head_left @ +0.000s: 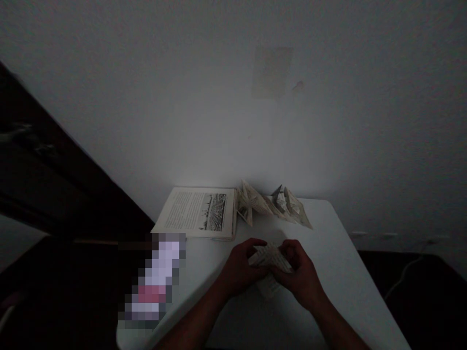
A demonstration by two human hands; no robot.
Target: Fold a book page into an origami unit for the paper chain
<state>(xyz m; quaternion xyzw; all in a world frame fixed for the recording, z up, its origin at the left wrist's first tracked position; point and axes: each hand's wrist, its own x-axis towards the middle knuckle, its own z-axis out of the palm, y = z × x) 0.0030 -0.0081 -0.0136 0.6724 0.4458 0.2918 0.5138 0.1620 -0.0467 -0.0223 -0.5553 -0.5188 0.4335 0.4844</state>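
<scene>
Both my hands meet over the middle of a white table (339,272). My left hand (239,270) and my right hand (301,272) are closed with pinching fingers on a small folded piece of printed paper (270,257) held between them, just above the tabletop. Part of the paper shows below the hands; the rest is hidden by my fingers.
An open book (199,211) with text and a photo lies at the table's far left. Beside it, against the wall, stand folded paper shapes (277,204). A blurred-out object (155,282) lies at the table's left edge. Dark furniture (54,194) fills the left.
</scene>
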